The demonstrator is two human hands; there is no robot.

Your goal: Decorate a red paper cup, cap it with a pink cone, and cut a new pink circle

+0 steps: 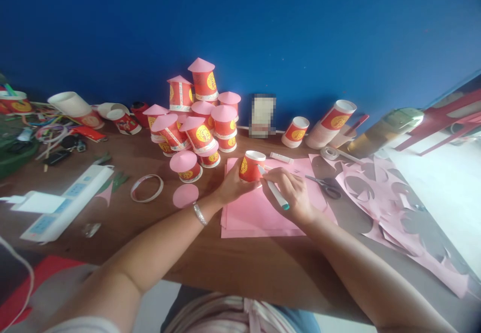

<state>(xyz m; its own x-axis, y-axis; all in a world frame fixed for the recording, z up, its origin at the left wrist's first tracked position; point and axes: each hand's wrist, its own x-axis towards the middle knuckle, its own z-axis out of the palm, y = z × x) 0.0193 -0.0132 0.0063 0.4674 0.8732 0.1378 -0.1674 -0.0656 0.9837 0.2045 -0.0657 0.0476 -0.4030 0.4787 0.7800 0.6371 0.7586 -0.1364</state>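
Observation:
My left hand (236, 187) grips a red paper cup (251, 169) with a yellow print, its white rim facing up. In my right hand (291, 193) is a white marker (276, 194) with a green end, its tip at the cup's right side. Whether the tip touches the cup I cannot tell. Beneath both hands lie pink paper sheets (248, 225). A white marker cap or tube (281, 158) rests just behind the cup. Scissors (326, 188) lie to the right of my right hand.
Stacked red cups with pink cone tops (201, 135) stand at the back left. A pink disc (185, 196), a tape ring (147, 189) and a power strip (67, 203) lie left. Pink paper scraps (391, 208), more cups (295, 132) and a bottle (385, 130) are at the right.

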